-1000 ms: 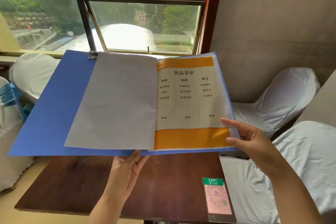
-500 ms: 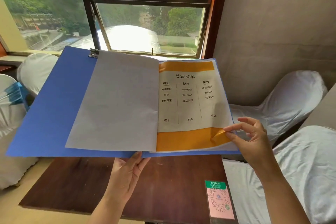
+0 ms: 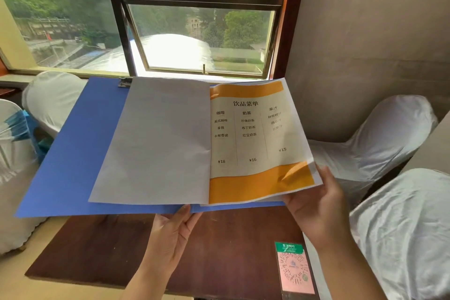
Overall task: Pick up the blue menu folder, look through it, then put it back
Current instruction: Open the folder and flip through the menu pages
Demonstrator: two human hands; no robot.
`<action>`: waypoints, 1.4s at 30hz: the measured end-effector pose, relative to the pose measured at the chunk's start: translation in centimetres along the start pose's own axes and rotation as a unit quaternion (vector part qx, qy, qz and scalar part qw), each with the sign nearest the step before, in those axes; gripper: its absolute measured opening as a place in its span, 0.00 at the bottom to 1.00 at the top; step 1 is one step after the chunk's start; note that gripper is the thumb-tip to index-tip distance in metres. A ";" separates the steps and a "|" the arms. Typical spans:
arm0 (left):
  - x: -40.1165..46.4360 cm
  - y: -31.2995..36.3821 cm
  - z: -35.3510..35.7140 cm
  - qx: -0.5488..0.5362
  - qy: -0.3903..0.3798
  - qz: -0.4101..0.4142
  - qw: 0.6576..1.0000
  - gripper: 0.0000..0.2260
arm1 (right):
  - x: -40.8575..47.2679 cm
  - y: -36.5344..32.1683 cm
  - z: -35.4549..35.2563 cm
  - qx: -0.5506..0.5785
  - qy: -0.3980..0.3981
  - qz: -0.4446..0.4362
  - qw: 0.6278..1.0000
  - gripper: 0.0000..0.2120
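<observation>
The blue menu folder [image 3: 70, 153] is held open in the air above the dark wooden table [image 3: 102, 251]. A blank grey-white page [image 3: 155, 143] lies turned over on its left half. On the right half is a white and orange drinks page [image 3: 253, 143], its lower right corner curled upward. My left hand [image 3: 170, 234] supports the folder from below at its spine, fingers under the bottom edge. My right hand [image 3: 319, 204] grips the lower right corner of the drinks page and lifts it off the folder.
A QR-code card [image 3: 295, 270] with a green top is stuck on the table's near right corner. White-covered chairs stand at the right [image 3: 379, 143], near right [image 3: 409, 231] and left [image 3: 53, 97]. A window [image 3: 199, 39] is straight ahead, a plain wall at the right.
My right hand went from resting on the page's edge to pinching its lower right corner and lifting it, so the page now curls up. The folder stayed open in my left hand.
</observation>
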State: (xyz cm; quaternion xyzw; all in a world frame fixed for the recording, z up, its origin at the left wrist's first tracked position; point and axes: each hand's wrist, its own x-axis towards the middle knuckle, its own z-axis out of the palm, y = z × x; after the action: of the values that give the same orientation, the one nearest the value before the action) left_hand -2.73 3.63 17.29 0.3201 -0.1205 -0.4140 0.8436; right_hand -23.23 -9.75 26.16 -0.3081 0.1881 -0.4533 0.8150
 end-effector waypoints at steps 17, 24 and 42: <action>-1.4 -1.1 0.5 0.145 -0.072 0.016 0.987 0.21 | -3.0 12.2 7.7 -0.808 -0.192 -0.217 0.513 0.25; -1.0 -0.5 0.9 0.089 -0.088 -0.007 0.992 0.23 | -3.1 8.9 7.6 -0.697 -0.182 -0.250 0.647 0.21; -0.3 0.3 -0.4 0.034 -0.072 -0.040 0.996 0.20 | -0.5 -6.1 -4.9 -0.520 -0.049 -0.032 0.852 0.26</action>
State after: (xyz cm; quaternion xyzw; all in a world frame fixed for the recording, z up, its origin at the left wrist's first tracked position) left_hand -2.54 4.17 17.21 0.3225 -0.1815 -0.4651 0.8042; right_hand -30.18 -13.35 26.65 -0.7146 0.3457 -0.2995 0.5293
